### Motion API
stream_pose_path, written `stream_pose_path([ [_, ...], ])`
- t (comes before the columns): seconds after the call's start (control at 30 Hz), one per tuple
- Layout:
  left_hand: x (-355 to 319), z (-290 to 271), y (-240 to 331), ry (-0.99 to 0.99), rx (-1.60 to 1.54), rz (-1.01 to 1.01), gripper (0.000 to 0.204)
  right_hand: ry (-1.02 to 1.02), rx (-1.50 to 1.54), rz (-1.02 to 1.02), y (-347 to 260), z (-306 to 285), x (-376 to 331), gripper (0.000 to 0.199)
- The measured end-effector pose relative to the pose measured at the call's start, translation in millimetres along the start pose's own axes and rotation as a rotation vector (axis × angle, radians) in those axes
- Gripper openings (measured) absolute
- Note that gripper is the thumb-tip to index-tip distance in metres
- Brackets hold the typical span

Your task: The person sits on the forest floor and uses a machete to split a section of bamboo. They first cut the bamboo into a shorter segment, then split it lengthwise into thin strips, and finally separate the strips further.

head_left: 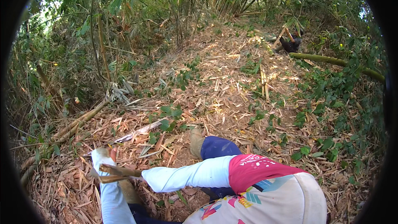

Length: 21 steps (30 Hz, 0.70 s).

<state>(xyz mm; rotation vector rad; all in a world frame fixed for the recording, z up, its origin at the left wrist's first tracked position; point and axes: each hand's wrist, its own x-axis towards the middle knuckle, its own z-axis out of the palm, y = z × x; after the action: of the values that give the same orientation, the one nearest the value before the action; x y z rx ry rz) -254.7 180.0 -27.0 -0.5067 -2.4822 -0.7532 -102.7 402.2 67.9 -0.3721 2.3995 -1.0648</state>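
My left arm in a light blue sleeve (112, 203) reaches up from the lower left. A little of my left hand (112, 154) shows beside the cuff; its fingers are not clear. My right arm (190, 177), in the same light blue below a red shirt sleeve, stretches leftward across my body. From its cuff a brown, split piece of wood (118, 171) points toward my left forearm, crossing in front of it. My right hand itself is hardly visible at the cuff, and its fingers cannot be made out. Dry leaves lie beneath both hands.
My boot (196, 142) stands on leaf litter. Bamboo poles (78, 123) lie at left; a pale strip (141, 131) lies ahead. A green bamboo pole (331, 61) crosses at far right, by a dark bundle (291, 43). Thickets border the slope.
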Motion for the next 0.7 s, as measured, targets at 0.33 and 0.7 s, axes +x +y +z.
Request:
stream_pose_path([
  [0.33, 4, 17, 62, -0.232, -0.024, -0.393, 0.016, 0.036, 0.114, 0.011, 33, 4, -31, 0.02],
  [0.7, 2, 32, 50, -0.229, -0.336, -0.321, 0.029, 0.145, 0.216, 0.099, 55, 55, -13, 0.018],
])
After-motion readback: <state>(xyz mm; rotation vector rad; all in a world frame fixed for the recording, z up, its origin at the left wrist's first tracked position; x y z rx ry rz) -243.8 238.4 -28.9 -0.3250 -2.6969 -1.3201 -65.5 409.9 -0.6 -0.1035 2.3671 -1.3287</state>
